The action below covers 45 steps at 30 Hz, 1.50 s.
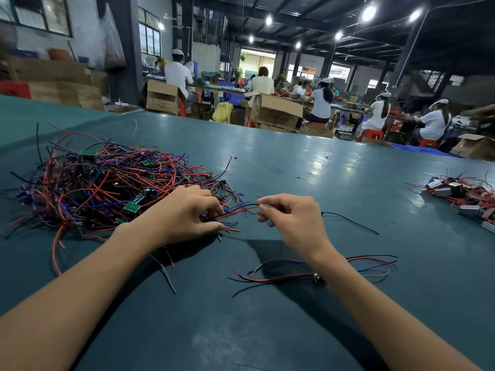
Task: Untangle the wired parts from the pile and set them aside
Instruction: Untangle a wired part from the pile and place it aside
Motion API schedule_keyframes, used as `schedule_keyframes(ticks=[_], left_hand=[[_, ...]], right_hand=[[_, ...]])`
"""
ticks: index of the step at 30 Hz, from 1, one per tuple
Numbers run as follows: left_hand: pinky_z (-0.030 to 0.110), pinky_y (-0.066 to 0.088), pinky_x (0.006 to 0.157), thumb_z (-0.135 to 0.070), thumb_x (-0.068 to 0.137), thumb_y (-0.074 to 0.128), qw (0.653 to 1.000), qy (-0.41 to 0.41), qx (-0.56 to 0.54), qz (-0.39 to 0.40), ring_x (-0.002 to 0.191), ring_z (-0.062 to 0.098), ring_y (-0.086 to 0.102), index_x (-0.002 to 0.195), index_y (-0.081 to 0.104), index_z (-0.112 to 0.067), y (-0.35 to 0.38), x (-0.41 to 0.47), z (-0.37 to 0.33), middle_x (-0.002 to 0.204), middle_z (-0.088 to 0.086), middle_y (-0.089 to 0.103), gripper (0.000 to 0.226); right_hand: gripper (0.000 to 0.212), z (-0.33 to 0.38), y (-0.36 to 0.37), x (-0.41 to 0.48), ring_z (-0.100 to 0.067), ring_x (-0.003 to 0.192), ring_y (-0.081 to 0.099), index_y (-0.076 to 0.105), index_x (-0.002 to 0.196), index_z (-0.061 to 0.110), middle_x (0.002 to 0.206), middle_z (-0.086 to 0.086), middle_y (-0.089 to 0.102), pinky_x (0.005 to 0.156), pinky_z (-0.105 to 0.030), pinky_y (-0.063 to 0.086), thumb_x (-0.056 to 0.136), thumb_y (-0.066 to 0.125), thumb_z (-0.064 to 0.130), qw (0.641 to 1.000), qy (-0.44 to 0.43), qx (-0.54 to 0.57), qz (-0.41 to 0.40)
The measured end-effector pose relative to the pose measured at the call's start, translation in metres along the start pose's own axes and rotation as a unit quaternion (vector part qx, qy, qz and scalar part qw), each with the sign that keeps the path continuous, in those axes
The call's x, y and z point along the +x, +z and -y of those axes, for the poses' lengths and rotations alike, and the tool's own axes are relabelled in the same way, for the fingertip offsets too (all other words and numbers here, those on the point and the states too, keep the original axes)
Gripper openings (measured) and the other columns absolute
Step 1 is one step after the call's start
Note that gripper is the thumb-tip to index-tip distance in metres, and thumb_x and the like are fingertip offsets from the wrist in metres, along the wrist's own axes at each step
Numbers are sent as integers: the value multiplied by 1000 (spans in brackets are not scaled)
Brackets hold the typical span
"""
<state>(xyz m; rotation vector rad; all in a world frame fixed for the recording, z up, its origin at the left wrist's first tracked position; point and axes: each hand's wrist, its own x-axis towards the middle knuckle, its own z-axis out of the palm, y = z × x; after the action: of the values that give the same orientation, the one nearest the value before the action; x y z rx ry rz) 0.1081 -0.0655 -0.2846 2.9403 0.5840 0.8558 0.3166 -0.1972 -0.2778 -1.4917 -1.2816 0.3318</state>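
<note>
Head view: across the green tabletop (294,170), the pile (107,188) of wired parts lay at left. At its near edge the left hand (184,212) pinched several wires (241,210), whose free ends the right hand (289,218) gripped. A hard pull risked dragging snagged neighbours along or tearing a solder joint.

The pile (107,188) lies on the desk (294,162) to my left: a loose tangle in red, blue and black, with small green boards (132,207) caught in it. At its near edge my left hand (184,212) pinches a few wires (241,210). They run across to my right hand (292,220), which pinches their ends. A thin black wire (351,222) trails from that hand onto the desk. Under my right wrist one freed part (318,277) lies flat, its leads spread. Far right sits a heap (460,194) of set-aside parts.
</note>
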Motion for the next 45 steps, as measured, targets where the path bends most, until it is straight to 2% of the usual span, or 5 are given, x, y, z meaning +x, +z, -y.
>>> schedule_keyframes(ticks=[8, 24, 30, 38, 45], left_hand=[[36, 44, 91, -44, 89, 73, 999, -36, 8, -5, 102, 20, 58, 111, 75, -24, -1, 1, 2, 105, -8, 71, 30], [43, 48, 83, -46, 86, 75, 997, 24, 67, -29, 100, 26, 61, 121, 72, -20, -7, -2, -2, 104, -2, 71, 43], [49, 53, 78, -21, 78, 87, 990, 55, 50, -121, 91, 34, 67, 115, 70, -1, -8, 4, -12, 98, 10, 71, 45], [41, 52, 79, -5, 86, 76, 988, 94, -28, -123, 88, 27, 64, 123, 60, 0, -3, 4, -30, 99, 8, 65, 41], [28, 52, 82, -1, 88, 66, 983, 69, -82, -152, 87, 15, 58, 121, 64, -4, -2, 8, -37, 103, 3, 52, 33]], right_hand=[[33, 1, -4, 3, -12, 70, 75, 74, 79, 31, 71, 5, 75, 76, -38, 62, 87, 72, -1, 995, -13, 18, -100], [16, 8, -8, 3, -18, 79, 75, 74, 97, 13, 81, -7, 77, 72, -21, 57, 93, 66, -2, 966, -4, 209, -154], [72, 13, -1, 2, -29, 91, 72, 44, 139, 8, 101, -19, 70, 78, -34, 59, 75, 78, 5, 892, 72, 446, -3], [30, 15, 18, -9, -16, 74, 61, 74, 115, 18, 80, -5, 69, 62, -25, 53, 88, 74, 6, 966, -16, 238, 100], [21, 21, 12, -9, -19, 76, 68, 78, 96, 4, 83, -12, 73, 66, -25, 54, 82, 71, 19, 920, 72, 381, 58]])
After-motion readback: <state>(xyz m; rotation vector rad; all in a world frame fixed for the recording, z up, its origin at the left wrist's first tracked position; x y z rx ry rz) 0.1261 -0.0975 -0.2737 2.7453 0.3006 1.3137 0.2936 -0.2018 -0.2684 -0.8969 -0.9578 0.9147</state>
